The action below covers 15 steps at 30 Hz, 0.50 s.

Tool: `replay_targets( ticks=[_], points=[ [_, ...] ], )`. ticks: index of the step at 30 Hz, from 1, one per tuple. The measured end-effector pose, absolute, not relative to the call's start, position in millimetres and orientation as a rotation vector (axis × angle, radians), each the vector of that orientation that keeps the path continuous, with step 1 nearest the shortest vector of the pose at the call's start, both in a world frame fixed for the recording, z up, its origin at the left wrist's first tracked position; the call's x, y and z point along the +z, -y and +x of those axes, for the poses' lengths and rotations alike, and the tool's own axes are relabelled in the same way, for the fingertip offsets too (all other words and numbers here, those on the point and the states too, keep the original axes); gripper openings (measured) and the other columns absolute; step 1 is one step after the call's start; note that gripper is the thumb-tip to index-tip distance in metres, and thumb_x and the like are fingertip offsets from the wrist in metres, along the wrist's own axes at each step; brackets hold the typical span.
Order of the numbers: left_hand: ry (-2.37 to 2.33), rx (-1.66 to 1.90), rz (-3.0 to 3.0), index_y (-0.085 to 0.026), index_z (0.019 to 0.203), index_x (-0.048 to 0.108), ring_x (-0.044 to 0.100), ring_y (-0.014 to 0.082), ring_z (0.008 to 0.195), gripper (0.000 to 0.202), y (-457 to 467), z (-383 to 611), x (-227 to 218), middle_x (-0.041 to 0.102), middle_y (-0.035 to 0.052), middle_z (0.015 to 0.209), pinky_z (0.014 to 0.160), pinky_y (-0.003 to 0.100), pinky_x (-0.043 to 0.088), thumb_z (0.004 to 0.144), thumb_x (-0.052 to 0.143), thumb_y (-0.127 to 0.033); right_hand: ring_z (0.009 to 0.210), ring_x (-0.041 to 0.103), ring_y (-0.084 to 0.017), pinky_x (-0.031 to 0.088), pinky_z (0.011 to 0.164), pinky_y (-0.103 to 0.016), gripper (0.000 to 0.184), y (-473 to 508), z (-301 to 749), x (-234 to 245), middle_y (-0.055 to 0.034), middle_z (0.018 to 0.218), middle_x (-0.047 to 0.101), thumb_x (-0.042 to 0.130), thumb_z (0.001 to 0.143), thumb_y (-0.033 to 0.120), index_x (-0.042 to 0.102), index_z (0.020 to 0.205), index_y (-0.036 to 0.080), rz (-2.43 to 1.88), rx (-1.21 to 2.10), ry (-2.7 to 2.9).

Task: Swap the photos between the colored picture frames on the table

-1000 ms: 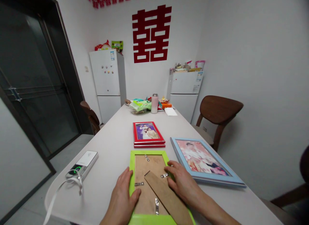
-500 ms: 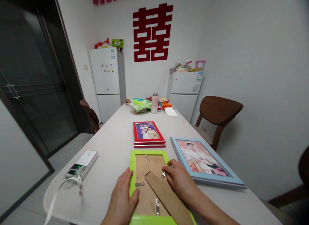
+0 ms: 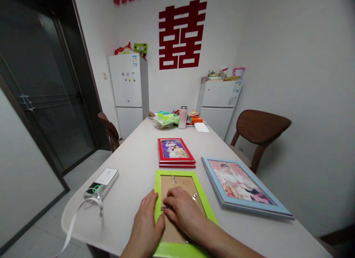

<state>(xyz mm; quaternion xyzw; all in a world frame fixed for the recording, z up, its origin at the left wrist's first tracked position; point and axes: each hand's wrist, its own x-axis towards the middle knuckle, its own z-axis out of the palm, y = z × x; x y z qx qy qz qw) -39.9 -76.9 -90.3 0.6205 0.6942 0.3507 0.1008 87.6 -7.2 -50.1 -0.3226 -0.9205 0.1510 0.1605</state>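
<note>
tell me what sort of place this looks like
Most likely a dining area in someone's home. A long pale table has wooden chairs beside it, white fridges stand at its far end, and a large red character decorates the wall.

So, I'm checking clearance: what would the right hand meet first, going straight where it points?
Probably the small silver metal clip at its fingers, then the lime-green rectangular frame's left rim; depth is unclear.

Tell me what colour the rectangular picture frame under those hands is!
The rectangular picture frame is bright lime green, clearest in the head view.
</note>
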Motion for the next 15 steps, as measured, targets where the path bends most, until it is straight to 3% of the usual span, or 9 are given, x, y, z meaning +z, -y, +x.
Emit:
replay_targets(
  ticks=[11,15],
  points=[
    [-2.058,1.038,1.819,-0.005,0.115,0.043,0.039,0.0207,0.113,0.051,75.7,-38.9,-89.9,0.045,0.0144,0.121,0.098,0.037,0.028,0.065,0.042,-0.013,0.079,0.047,-0.015,0.035,0.072,-0.025,0.017,3.4,80.7,-53.4,-0.0039,0.077,0.054,0.045,0.074,0.015,0.062,0.072,0.017,-0.978,0.437,2.539],
    [-2.05,1.055,1.796,-0.006,0.115,0.043,0.039,0.0202,0.113,0.052,76.3,-39.2,-88.4,0.045,0.0133,0.122,0.098,0.035,0.028,0.064,0.044,-0.013,0.085,0.047,-0.015,0.036,0.078,-0.026,0.022,-0.3,101.2,-40.9,-0.0051,0.086,0.055,0.044,0.074,0.014,0.061,0.087,0.018,-0.844,0.635,2.545]
  ],
)
